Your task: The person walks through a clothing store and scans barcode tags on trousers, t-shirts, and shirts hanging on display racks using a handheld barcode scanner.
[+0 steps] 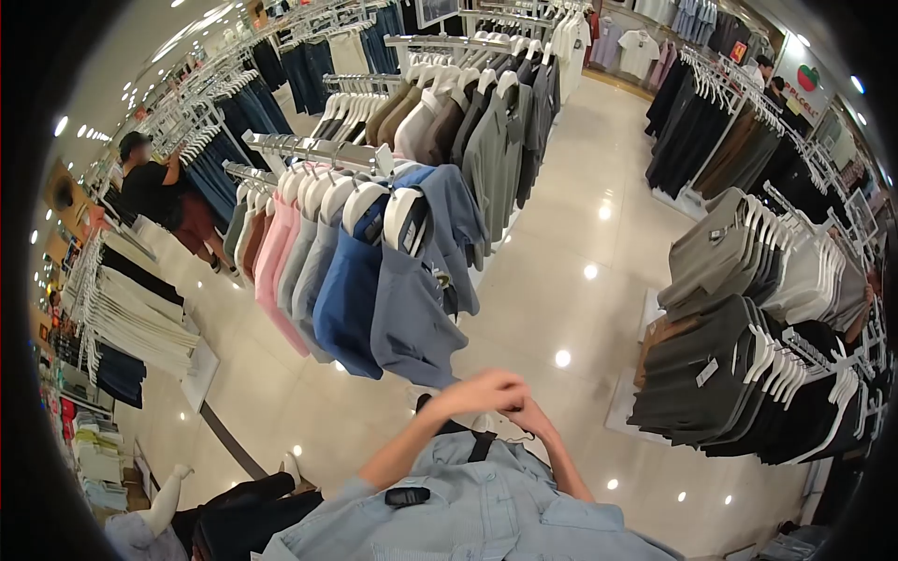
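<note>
My left hand (pixel 486 391) and my right hand (pixel 529 415) meet in front of my body, just above the light blue shirt (pixel 468 500) that I wear. The fingers of both are curled and overlap; whatever they may hold is too small to make out. Beyond them hangs a grey-blue shirt (pixel 412 313) on a white hanger, at the near end of a rack, beside a darker blue shirt (pixel 351 299). A small black device (pixel 408 496) sits on my shirt front.
Clothes racks stand on both sides of a shiny tiled floor (pixel 561 309). Dark grey shirts (pixel 692 383) hang at the right. A person in black (pixel 150 187) stands at a rack on the left. A mannequin (pixel 168 496) is at the lower left.
</note>
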